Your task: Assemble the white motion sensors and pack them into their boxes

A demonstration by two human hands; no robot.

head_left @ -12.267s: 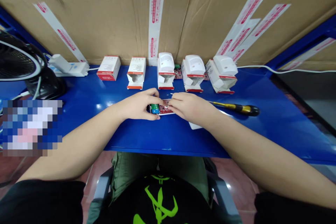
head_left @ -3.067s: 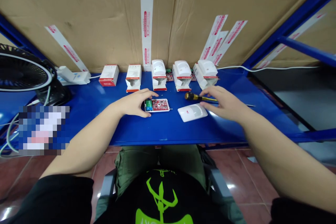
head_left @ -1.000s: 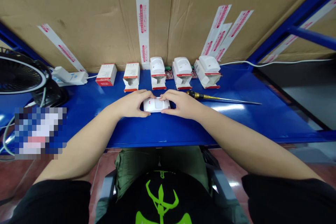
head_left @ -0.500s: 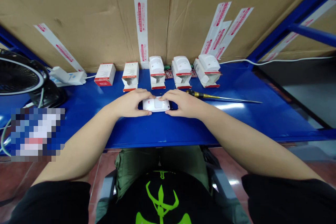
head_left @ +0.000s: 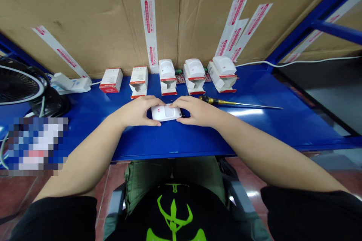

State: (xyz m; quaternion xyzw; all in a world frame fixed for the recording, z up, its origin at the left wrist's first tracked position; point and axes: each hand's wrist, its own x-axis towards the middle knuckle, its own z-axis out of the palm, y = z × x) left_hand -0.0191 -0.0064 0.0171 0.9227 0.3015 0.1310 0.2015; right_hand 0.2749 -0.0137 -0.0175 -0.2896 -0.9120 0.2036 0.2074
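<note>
A small white sensor housing (head_left: 166, 113) with a red mark on its cover lies on the blue bench (head_left: 254, 128) in front of me. My left hand (head_left: 139, 111) grips its left end, fingers curled over the top and thumb at the near edge. My right hand (head_left: 195, 111) grips the right end the same way. Both hands press on the cover from either side. The red circuit board seen earlier is hidden under the cover.
A long screwdriver (head_left: 237, 102) with a black and yellow handle lies just right of my right hand. Behind stand several red-and-white boxes (head_left: 138, 81), three with white sensors (head_left: 194, 68) on top. A black fan (head_left: 22, 86) stands left, a white power strip (head_left: 68, 83) behind it.
The white cover, lying apart 3 s ago, now sits over the circuit board, with the screwdriver put down. Over the last second both hands stay clamped on the housing; only the view shifts slightly.
</note>
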